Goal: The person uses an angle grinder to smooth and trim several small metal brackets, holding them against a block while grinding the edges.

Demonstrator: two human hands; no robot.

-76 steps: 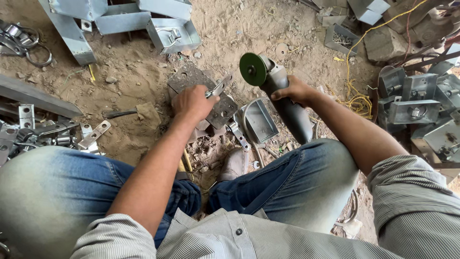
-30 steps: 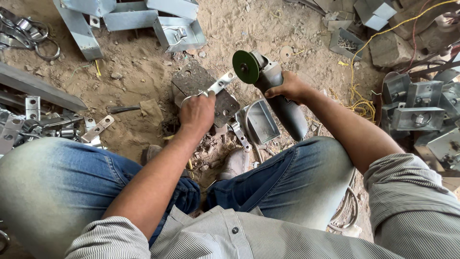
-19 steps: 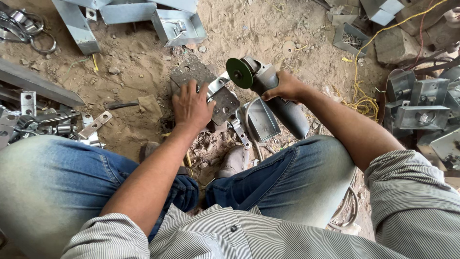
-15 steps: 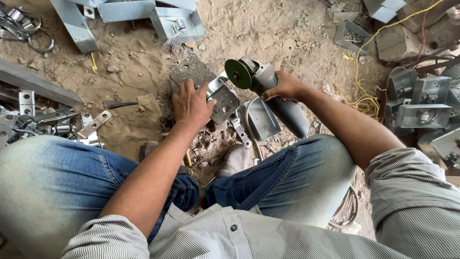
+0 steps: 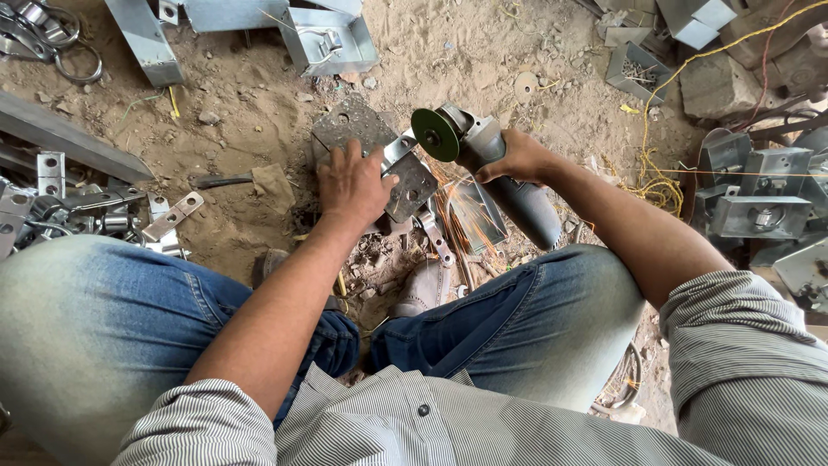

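I sit low over sandy ground with my knees apart. My right hand (image 5: 516,160) grips a grey angle grinder (image 5: 504,177) whose green disc (image 5: 435,135) touches a small metal bracket (image 5: 398,150), and orange sparks fly down towards my legs. My left hand (image 5: 352,183) presses flat on a stack of square steel plates (image 5: 412,185), fingers spread, holding the bracket and plates still. A drilled plate (image 5: 349,125) lies just beyond my fingers.
Galvanised channels and brackets (image 5: 328,39) lie at the top. Flat drilled straps and rings (image 5: 52,194) are piled at left. Metal boxes (image 5: 759,211) and a yellow cable (image 5: 655,185) sit at right. A rag-wrapped tool (image 5: 250,181) lies left of my hand.
The grinder disc came left and down onto the bracket and sparks now fly. My left hand shifted from gripping the bracket to pressing flat on the plates.
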